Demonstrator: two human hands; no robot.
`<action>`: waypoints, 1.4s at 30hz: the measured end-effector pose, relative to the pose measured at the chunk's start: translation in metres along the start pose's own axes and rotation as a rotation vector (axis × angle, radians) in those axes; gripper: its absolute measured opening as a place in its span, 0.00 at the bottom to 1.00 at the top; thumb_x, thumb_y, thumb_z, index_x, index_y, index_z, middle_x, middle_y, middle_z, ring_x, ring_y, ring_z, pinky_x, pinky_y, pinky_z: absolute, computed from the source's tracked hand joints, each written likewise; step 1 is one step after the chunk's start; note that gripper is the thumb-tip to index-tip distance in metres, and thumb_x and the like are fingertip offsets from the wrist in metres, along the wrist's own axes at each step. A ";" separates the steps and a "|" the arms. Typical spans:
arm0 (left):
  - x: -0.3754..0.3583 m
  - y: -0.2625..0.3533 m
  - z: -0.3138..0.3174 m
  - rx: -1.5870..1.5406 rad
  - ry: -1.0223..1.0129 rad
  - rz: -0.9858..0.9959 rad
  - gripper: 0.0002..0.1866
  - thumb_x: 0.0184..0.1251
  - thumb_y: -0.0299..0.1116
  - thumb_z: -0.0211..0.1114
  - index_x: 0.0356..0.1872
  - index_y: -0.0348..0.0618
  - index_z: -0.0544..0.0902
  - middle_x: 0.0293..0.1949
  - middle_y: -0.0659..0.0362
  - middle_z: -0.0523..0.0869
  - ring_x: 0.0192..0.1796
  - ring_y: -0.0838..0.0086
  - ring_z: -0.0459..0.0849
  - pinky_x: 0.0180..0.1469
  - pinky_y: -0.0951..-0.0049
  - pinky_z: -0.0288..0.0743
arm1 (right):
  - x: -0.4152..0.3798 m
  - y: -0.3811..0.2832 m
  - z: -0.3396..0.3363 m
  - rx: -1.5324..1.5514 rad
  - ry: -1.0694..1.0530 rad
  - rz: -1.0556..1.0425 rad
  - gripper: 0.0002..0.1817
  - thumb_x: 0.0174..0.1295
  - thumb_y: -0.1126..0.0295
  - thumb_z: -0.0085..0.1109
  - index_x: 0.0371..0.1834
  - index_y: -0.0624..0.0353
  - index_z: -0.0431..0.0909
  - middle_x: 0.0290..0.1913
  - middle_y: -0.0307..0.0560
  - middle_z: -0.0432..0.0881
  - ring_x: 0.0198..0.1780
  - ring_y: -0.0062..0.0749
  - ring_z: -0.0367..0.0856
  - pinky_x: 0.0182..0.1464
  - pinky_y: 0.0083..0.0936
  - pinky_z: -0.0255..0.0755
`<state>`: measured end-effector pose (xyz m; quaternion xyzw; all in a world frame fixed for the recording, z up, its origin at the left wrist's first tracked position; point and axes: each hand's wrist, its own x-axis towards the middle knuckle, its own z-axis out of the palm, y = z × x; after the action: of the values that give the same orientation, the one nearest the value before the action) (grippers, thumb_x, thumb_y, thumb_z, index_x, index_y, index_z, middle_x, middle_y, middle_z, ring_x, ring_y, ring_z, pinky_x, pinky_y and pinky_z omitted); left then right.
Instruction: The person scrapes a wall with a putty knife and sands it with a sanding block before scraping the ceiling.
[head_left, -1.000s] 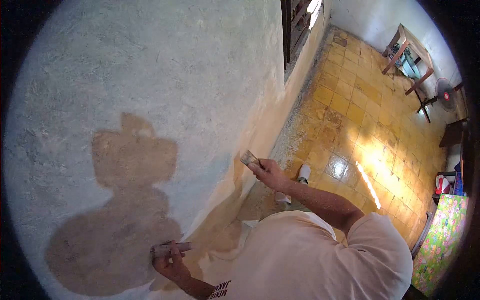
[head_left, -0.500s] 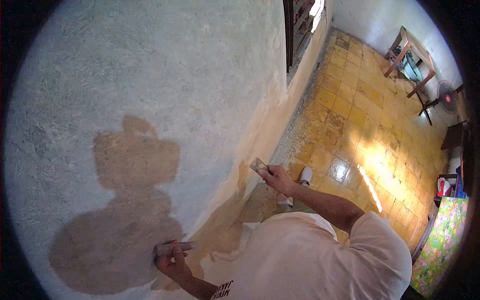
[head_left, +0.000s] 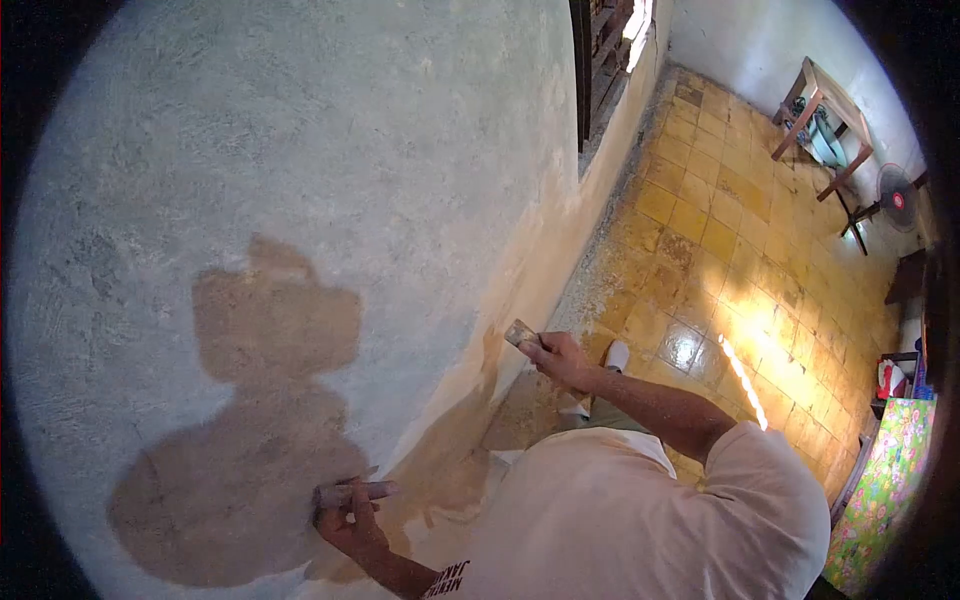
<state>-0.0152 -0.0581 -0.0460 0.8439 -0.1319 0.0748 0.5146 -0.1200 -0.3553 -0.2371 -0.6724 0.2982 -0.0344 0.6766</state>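
Head view: left hand (head_left: 352,530), lower left of frame, fingers closed round a grey bar (head_left: 368,491). Right hand (head_left: 565,362), centre, grips a small flat block (head_left: 519,332) by one end, close to the wall (head_left: 400,180); contact unclear. Risks, my read: end-only hold could let block twist or drop; wall's roughness could scrape knuckles; body shadow (head_left: 275,325) could mask flaws.

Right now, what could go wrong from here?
The flat tool might slip, as the right hand appears to grip it near one end. The shadow on the wall beside the left hand may hide flaws. The glossy floor tiles near the foot could prove slippery.
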 end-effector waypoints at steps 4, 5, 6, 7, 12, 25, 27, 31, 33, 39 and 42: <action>0.001 0.004 -0.002 0.008 -0.084 -0.006 0.05 0.55 0.27 0.65 0.31 0.38 0.81 0.30 0.59 0.82 0.24 0.76 0.80 0.19 0.79 0.71 | 0.032 -0.041 0.009 0.070 -0.037 -0.193 0.27 0.64 0.48 0.49 0.24 0.64 0.73 0.18 0.36 0.70 0.23 0.20 0.67 0.27 0.24 0.66; 0.003 0.007 0.000 0.006 -0.086 -0.002 0.05 0.55 0.27 0.65 0.31 0.38 0.81 0.30 0.59 0.82 0.24 0.76 0.80 0.19 0.79 0.71 | 0.034 -0.037 0.008 0.118 -0.060 -0.163 0.24 0.65 0.50 0.50 0.23 0.62 0.71 0.18 0.34 0.69 0.22 0.18 0.65 0.24 0.22 0.64; 0.002 0.012 0.005 -0.012 -0.049 -0.018 0.05 0.54 0.25 0.64 0.31 0.36 0.82 0.29 0.58 0.82 0.24 0.77 0.79 0.20 0.80 0.72 | 0.034 -0.036 0.006 0.159 -0.090 -0.131 0.22 0.65 0.52 0.51 0.23 0.60 0.70 0.18 0.32 0.67 0.20 0.16 0.63 0.22 0.20 0.62; -0.001 0.015 0.005 -0.024 -0.015 -0.040 0.06 0.53 0.23 0.62 0.32 0.34 0.83 0.29 0.57 0.83 0.23 0.78 0.78 0.21 0.80 0.72 | 0.027 -0.032 0.005 0.157 -0.096 -0.125 0.22 0.65 0.52 0.51 0.23 0.60 0.70 0.18 0.32 0.67 0.20 0.16 0.63 0.22 0.20 0.62; 0.000 0.000 -0.001 -0.021 -0.039 0.007 0.04 0.53 0.24 0.63 0.30 0.35 0.82 0.27 0.57 0.82 0.23 0.78 0.78 0.20 0.80 0.72 | 0.007 0.014 -0.003 0.097 -0.073 -0.001 0.22 0.65 0.53 0.52 0.21 0.58 0.68 0.17 0.31 0.65 0.19 0.16 0.62 0.20 0.19 0.59; 0.001 0.007 0.001 -0.024 -0.036 0.031 0.05 0.53 0.26 0.66 0.31 0.36 0.83 0.28 0.57 0.83 0.22 0.79 0.78 0.20 0.80 0.71 | 0.004 0.008 -0.004 0.027 -0.046 -0.007 0.22 0.65 0.51 0.52 0.20 0.57 0.69 0.17 0.31 0.64 0.19 0.15 0.61 0.20 0.18 0.58; 0.001 0.004 0.001 0.002 -0.014 0.004 0.06 0.53 0.26 0.66 0.31 0.36 0.83 0.28 0.57 0.83 0.22 0.79 0.78 0.19 0.80 0.71 | 0.013 -0.005 0.001 -0.001 -0.017 -0.030 0.22 0.65 0.51 0.52 0.20 0.57 0.69 0.17 0.32 0.65 0.19 0.15 0.61 0.20 0.19 0.58; 0.002 0.005 0.002 -0.022 -0.036 0.062 0.06 0.52 0.26 0.65 0.32 0.36 0.83 0.28 0.57 0.83 0.22 0.79 0.78 0.19 0.81 0.72 | 0.041 -0.024 0.006 0.148 -0.046 -0.100 0.23 0.64 0.50 0.51 0.20 0.59 0.69 0.16 0.33 0.66 0.19 0.16 0.62 0.20 0.20 0.59; 0.003 0.002 -0.002 -0.020 -0.066 0.038 0.06 0.53 0.26 0.65 0.32 0.36 0.83 0.28 0.57 0.83 0.22 0.79 0.78 0.19 0.81 0.72 | 0.037 -0.024 0.002 0.126 -0.041 -0.089 0.24 0.64 0.50 0.51 0.20 0.59 0.69 0.16 0.33 0.65 0.19 0.16 0.62 0.20 0.20 0.59; 0.002 0.006 0.003 -0.014 -0.010 0.012 0.06 0.53 0.26 0.64 0.31 0.36 0.83 0.26 0.57 0.83 0.22 0.78 0.78 0.19 0.81 0.73 | 0.010 0.004 -0.006 0.054 -0.005 -0.022 0.24 0.64 0.50 0.51 0.20 0.59 0.69 0.16 0.33 0.65 0.18 0.15 0.61 0.19 0.20 0.59; 0.003 0.002 0.000 -0.025 -0.054 0.035 0.06 0.53 0.27 0.64 0.31 0.36 0.83 0.27 0.57 0.83 0.21 0.78 0.78 0.19 0.81 0.72 | 0.033 -0.022 0.004 0.033 0.019 -0.060 0.24 0.64 0.50 0.51 0.20 0.59 0.69 0.15 0.34 0.66 0.17 0.15 0.62 0.19 0.20 0.59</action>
<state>-0.0132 -0.0596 -0.0439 0.8367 -0.1612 0.0595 0.5199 -0.0829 -0.3685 -0.2291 -0.6695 0.2837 -0.0660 0.6833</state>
